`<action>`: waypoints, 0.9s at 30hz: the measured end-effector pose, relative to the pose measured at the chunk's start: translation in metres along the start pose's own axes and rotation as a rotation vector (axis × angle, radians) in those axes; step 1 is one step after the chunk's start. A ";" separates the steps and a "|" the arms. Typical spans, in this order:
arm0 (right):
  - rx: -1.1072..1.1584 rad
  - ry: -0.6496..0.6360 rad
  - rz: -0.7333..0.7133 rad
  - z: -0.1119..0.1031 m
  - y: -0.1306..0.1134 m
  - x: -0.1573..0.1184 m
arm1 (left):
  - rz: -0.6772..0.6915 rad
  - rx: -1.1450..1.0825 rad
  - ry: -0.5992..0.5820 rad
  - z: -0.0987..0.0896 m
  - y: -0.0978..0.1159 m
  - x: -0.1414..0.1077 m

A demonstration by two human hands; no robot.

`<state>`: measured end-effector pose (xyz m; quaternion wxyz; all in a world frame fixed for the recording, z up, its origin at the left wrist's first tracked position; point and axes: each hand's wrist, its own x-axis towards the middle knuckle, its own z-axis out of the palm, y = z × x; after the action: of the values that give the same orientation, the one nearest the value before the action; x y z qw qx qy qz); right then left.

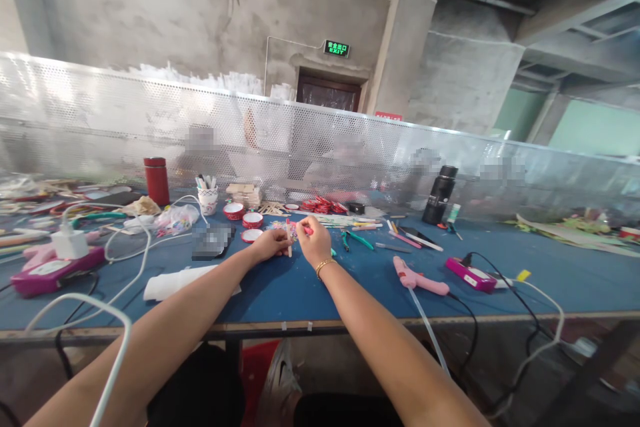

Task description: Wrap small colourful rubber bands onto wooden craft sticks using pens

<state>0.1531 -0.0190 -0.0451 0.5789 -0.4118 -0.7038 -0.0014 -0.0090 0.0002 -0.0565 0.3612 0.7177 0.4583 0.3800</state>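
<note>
Over the blue table (300, 293), near its middle, my left hand (273, 243) is closed on a thin wooden stick (289, 247) that stands roughly upright. Close to its right, my right hand (314, 240) pinches a small pink-red object (308, 231) beside the stick's upper part. Exactly what this pink object is cannot be made out. Small colourful pieces (280, 225) lie just behind the hands. Round red-rimmed white lids (252, 219) sit to the left of them.
Green-handled pliers (360, 240), a pink glue gun (420, 280), a purple power strip (470, 275) and a black bottle (440, 195) are right. Left are a red flask (157, 181), pen cup (207, 200), white roll (175, 283) and cables. A perforated metal screen (280, 140) stands behind.
</note>
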 end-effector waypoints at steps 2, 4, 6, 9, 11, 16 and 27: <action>0.007 0.003 -0.001 0.000 0.000 0.000 | 0.009 -0.001 -0.006 0.000 0.000 0.000; 0.023 -0.014 -0.024 0.001 0.000 0.000 | 0.015 -0.002 -0.015 0.000 -0.001 0.000; 0.034 -0.030 -0.042 0.001 0.000 0.000 | 0.018 -0.002 -0.016 0.000 -0.001 0.000; 0.028 -0.018 -0.025 0.001 0.001 0.000 | 0.020 -0.004 -0.007 0.000 -0.002 0.001; 0.025 0.001 -0.006 0.001 0.001 0.000 | 0.023 -0.004 -0.006 0.000 -0.002 0.001; 0.037 -0.017 -0.040 0.001 0.001 -0.001 | 0.024 0.008 -0.021 -0.001 0.000 0.000; 0.031 -0.016 -0.032 0.001 0.001 -0.001 | 0.018 0.010 -0.009 0.000 0.002 -0.001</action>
<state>0.1525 -0.0185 -0.0463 0.5794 -0.3915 -0.7149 0.0033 -0.0085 -0.0010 -0.0550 0.3563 0.7253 0.4520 0.3778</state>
